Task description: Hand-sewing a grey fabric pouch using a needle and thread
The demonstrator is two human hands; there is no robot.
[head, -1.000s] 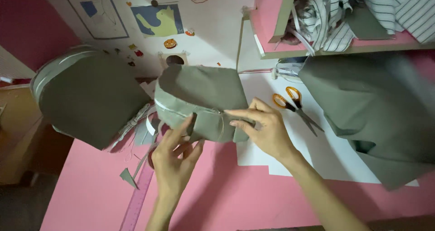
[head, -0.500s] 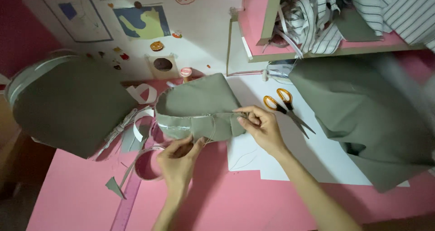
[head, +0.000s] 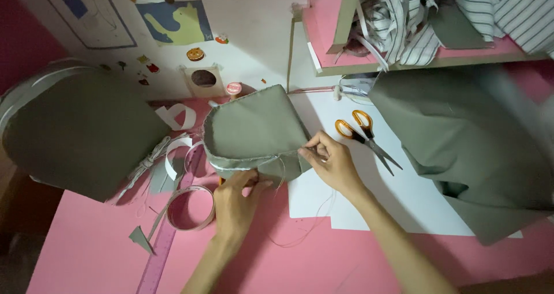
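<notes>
Both hands hold a sewn olive-green fabric piece (head: 254,126) with a curved, raw-edged rim over the pink table (head: 86,248). My left hand (head: 236,204) grips the piece's near edge from below. My right hand (head: 332,164) pinches the right side of the rim, fingers closed on the seam. A loose thread (head: 311,225) trails from the piece across white paper (head: 404,201) and the table.
Orange-handled scissors (head: 363,132) lie on the paper right of the piece. A large olive cloth (head: 479,150) sits at right, another green fabric shape (head: 75,132) at left. A pink tape roll (head: 187,207), ruler (head: 158,259) and white strips lie near my left hand. A shelf (head: 427,60) holds striped cloth.
The fabric piece has been turned and lowered, its rim now facing me. My right hand has slid along the rim's right side; my left hand has shifted under the near edge.
</notes>
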